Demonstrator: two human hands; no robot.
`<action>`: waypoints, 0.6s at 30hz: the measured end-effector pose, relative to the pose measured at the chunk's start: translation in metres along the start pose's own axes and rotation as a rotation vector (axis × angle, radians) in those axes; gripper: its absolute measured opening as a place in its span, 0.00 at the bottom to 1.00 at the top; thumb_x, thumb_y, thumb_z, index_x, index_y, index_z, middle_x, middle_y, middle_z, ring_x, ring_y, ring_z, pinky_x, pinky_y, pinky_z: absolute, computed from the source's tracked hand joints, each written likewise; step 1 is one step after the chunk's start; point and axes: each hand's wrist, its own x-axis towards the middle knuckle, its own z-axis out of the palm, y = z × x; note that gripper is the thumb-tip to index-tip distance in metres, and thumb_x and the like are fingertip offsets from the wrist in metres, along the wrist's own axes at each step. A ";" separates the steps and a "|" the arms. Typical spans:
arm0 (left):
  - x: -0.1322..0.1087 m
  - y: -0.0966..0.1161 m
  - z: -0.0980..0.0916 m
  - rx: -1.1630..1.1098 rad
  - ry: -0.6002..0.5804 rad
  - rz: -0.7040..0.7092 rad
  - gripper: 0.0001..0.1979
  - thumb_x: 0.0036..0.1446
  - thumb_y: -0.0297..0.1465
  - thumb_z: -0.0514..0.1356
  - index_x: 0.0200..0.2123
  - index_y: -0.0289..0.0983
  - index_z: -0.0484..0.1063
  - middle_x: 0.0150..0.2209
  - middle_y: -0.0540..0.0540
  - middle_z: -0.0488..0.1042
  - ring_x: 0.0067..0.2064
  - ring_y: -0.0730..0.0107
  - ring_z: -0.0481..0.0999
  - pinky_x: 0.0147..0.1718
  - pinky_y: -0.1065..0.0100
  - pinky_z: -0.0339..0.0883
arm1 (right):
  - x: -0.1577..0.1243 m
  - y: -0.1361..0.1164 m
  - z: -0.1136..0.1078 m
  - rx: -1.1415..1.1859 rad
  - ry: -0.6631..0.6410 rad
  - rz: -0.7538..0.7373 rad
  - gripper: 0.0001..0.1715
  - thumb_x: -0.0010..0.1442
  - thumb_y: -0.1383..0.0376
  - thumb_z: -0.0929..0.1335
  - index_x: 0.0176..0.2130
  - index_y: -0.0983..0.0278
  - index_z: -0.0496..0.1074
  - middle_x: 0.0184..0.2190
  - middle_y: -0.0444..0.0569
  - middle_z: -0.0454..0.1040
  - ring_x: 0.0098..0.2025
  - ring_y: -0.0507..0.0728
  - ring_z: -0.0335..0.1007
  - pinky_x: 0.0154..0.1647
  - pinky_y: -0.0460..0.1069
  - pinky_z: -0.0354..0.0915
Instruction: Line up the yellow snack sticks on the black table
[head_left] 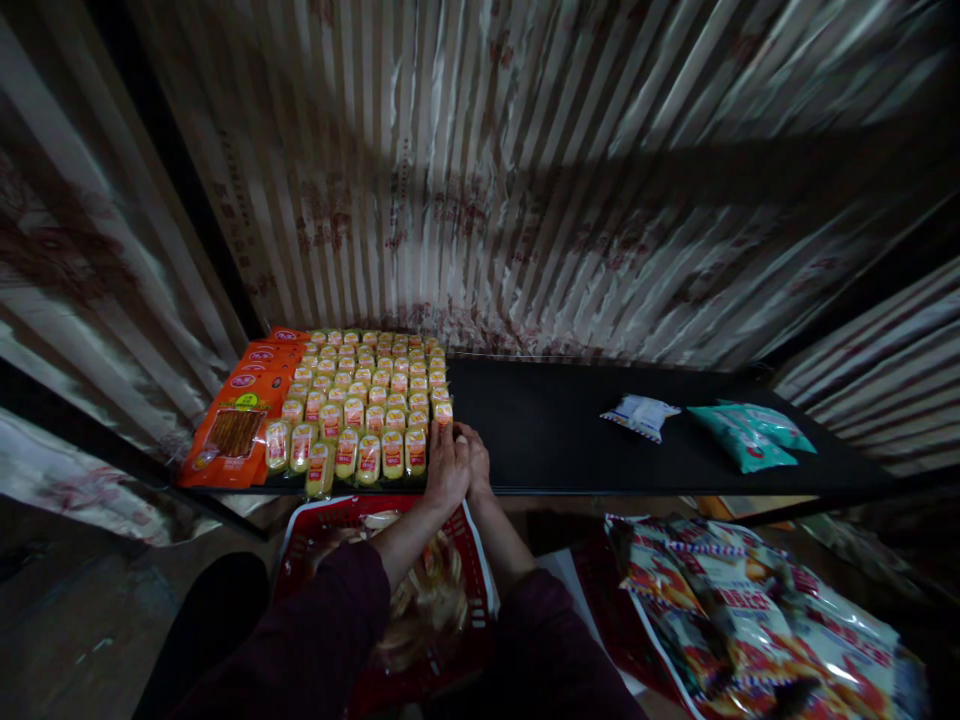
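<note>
Rows of small wrapped snack cakes (368,458), pale yellow with red-and-orange labels, stand on the left half of a black shelf (525,430). One cake (319,468) sticks out over the shelf's front edge, tilted. At the right end of the rows, my left hand (448,470) is closed, its fingertips at the lower edge of a wrapped snack cake (443,411). Pressed against it is my right hand (478,460), fingers curled; what they grip is hidden. Below them, a red-rimmed box (480,570) holds more wrapped pieces, partly covered by my left arm.
Orange snack packets (232,425) overlap at the shelf's left end. A white-and-blue packet (641,415) and teal packets (750,432) lie to the right. Large snack bags (750,610) fill a box at lower right. Striped sheeting (480,200) hangs behind the shelf, with dark frame posts (180,170).
</note>
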 end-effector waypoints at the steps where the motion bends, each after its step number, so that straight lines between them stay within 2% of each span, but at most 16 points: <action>1: 0.000 -0.001 0.000 0.003 0.000 -0.001 0.24 0.61 0.34 0.47 0.58 0.31 0.65 0.65 0.34 0.59 0.71 0.59 0.47 0.69 0.58 0.41 | 0.001 0.001 0.000 -0.028 -0.001 -0.007 0.20 0.55 0.68 0.62 0.45 0.62 0.75 0.44 0.51 0.78 0.48 0.58 0.70 0.55 0.52 0.63; 5: -0.001 -0.005 -0.002 0.029 -0.028 0.037 0.24 0.61 0.35 0.49 0.58 0.31 0.66 0.66 0.35 0.58 0.71 0.57 0.44 0.69 0.56 0.38 | 0.003 0.006 -0.001 -0.086 0.009 -0.010 0.24 0.55 0.68 0.61 0.50 0.61 0.73 0.49 0.51 0.76 0.53 0.58 0.67 0.57 0.53 0.61; 9: 0.000 -0.010 0.005 0.030 -0.013 0.047 0.27 0.61 0.35 0.49 0.61 0.30 0.62 0.68 0.34 0.53 0.71 0.56 0.44 0.68 0.53 0.39 | 0.007 0.007 -0.002 -0.100 -0.056 0.006 0.30 0.56 0.69 0.60 0.57 0.62 0.69 0.55 0.50 0.73 0.54 0.58 0.67 0.58 0.53 0.60; 11: 0.003 -0.010 0.016 0.023 -0.013 0.052 0.27 0.62 0.35 0.49 0.62 0.32 0.62 0.68 0.35 0.54 0.71 0.57 0.44 0.68 0.54 0.39 | 0.009 0.007 -0.001 -0.112 -0.090 0.025 0.30 0.56 0.69 0.60 0.56 0.62 0.69 0.55 0.51 0.73 0.52 0.58 0.69 0.57 0.53 0.60; 15: 0.011 -0.009 0.037 0.005 -0.029 0.067 0.26 0.63 0.36 0.48 0.61 0.32 0.64 0.67 0.34 0.57 0.71 0.52 0.45 0.68 0.54 0.39 | 0.011 0.007 0.002 -0.093 -0.107 0.001 0.29 0.55 0.69 0.61 0.56 0.60 0.70 0.55 0.47 0.74 0.48 0.56 0.71 0.55 0.52 0.62; 18: 0.012 -0.013 0.034 0.004 -0.023 0.074 0.26 0.63 0.37 0.49 0.61 0.33 0.63 0.67 0.34 0.57 0.71 0.52 0.44 0.68 0.52 0.38 | 0.012 0.008 0.003 -0.074 -0.100 -0.028 0.28 0.55 0.69 0.61 0.54 0.59 0.71 0.54 0.47 0.75 0.49 0.57 0.71 0.56 0.51 0.62</action>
